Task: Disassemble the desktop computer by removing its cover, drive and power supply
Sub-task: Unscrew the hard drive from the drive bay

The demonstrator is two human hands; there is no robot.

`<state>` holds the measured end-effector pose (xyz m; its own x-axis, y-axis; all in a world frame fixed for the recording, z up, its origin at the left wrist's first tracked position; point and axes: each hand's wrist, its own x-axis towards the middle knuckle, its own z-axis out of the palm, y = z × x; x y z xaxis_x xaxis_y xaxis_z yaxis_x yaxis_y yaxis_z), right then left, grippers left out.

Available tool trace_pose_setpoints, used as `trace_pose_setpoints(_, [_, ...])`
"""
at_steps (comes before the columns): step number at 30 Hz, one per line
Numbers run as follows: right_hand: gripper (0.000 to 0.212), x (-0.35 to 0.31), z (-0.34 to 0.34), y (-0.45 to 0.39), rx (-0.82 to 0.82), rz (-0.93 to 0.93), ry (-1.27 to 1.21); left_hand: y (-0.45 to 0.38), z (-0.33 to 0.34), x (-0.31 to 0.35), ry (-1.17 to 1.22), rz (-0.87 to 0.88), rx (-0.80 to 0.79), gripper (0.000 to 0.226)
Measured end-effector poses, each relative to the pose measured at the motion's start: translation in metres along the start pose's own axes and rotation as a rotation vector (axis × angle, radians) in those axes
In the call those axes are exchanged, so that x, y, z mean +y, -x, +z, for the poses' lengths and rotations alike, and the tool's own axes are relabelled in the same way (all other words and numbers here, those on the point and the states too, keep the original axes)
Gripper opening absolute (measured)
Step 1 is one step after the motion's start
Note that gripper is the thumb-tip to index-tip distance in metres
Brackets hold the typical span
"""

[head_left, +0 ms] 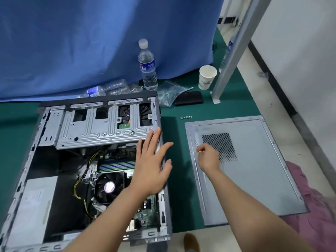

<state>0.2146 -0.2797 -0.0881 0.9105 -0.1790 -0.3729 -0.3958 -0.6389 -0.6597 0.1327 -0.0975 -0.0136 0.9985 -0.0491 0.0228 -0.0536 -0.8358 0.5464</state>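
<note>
Flat perforated steel cover (254, 170), ribbed drive cage (101, 130)

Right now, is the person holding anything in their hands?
The right hand pinches a thin screwdriver near its handle end. The left hand holds nothing.

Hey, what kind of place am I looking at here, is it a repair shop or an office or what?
Probably an improvised repair or teardown bench, not a tidy office: an opened computer case lies on a green mat, its removed side panel beside it, loose screws nearby, and a blue curtain behind.
</note>
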Motion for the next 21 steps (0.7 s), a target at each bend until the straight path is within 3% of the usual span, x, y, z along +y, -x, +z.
trace_pose_setpoints(4, [0.030,-0.001,0.005,-0.004,0.029,-0.069,0.004,-0.001,0.001,0.000,0.024,-0.004,0.009,0.049])
trace_pose_setpoints(8, [0.032,-0.005,0.007,-0.003,0.073,-0.013,-0.042,-0.001,-0.001,0.001,0.039,0.004,0.016,0.048])
trace_pose_setpoints(12, [0.029,-0.021,0.004,0.003,0.031,0.019,-0.234,-0.001,-0.001,0.001,0.031,0.018,0.017,0.045])
trace_pose_setpoints(17, [0.021,-0.058,-0.004,0.012,-0.079,-0.046,-0.404,-0.005,-0.011,0.000,-0.033,0.035,0.012,0.061])
trace_pose_setpoints(21, [0.009,-0.100,-0.013,0.015,-0.122,-0.130,-0.600,-0.016,-0.039,-0.019,0.021,0.047,0.081,0.059])
